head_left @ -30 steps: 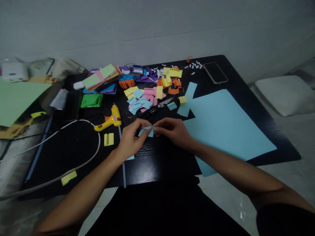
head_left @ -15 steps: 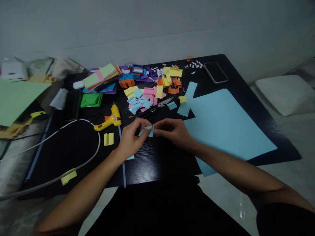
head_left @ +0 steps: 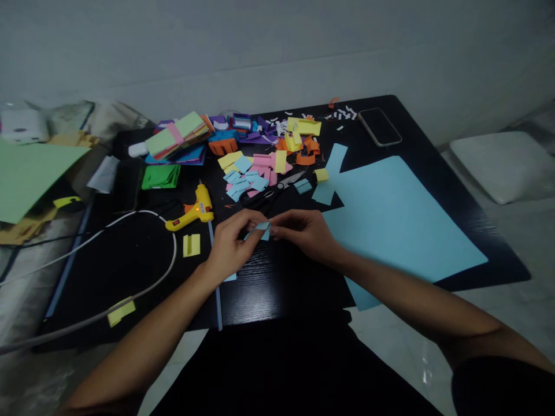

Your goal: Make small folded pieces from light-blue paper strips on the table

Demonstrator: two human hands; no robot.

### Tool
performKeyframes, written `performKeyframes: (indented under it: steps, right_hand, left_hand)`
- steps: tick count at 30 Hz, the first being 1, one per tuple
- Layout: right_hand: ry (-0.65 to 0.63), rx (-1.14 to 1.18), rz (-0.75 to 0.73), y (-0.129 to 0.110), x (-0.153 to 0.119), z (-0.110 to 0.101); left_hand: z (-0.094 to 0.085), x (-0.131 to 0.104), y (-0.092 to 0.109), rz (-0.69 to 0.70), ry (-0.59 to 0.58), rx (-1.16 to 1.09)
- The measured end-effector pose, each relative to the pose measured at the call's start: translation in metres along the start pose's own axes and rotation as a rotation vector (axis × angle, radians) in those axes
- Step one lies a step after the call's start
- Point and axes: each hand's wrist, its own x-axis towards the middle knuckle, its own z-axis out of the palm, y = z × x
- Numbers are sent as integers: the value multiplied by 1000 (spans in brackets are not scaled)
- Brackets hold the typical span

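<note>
While the head camera looks down on a black table [head_left: 277,289], the left hand [head_left: 232,245] and right hand [head_left: 303,231] pinch a small blue paper piece [head_left: 263,230] between closed fingertips just above the tabletop, steadying it from both sides, near scissors [head_left: 277,188].

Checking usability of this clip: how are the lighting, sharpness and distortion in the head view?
Head view: dim, flat light with a bluish cast, no hard shadows; faint sheen on the black table. Wide-angle bending shows at the edges. The left hand and right hand pinching the blue paper piece look slightly soft; the glue gun reads clearly.
</note>
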Motion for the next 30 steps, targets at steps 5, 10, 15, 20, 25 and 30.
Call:
performKeyframes:
  steps: [5,10,15,20,25,30]
  right_hand:
    - [4,-11,-4,-1,0,1]
    - [2,4,1,0,0,1]
    - [-3,-2,15,0,0,0]
    - [17,-3,12,2,0,2]
    - [54,-48,2,3,1,1]
    - [82,-87,-28,3,3,-2]
  left_hand:
    - [1,0,0,-17,10,-9]
    - [2,0,0,-42,16,-13]
    - [4,-1,2,-86,27,-49]
    - [6,-1,2,-103,37,-56]
    - [6,-1,6,-84,15,-36]
    - [-2,-2,10,-6,-79,-65]
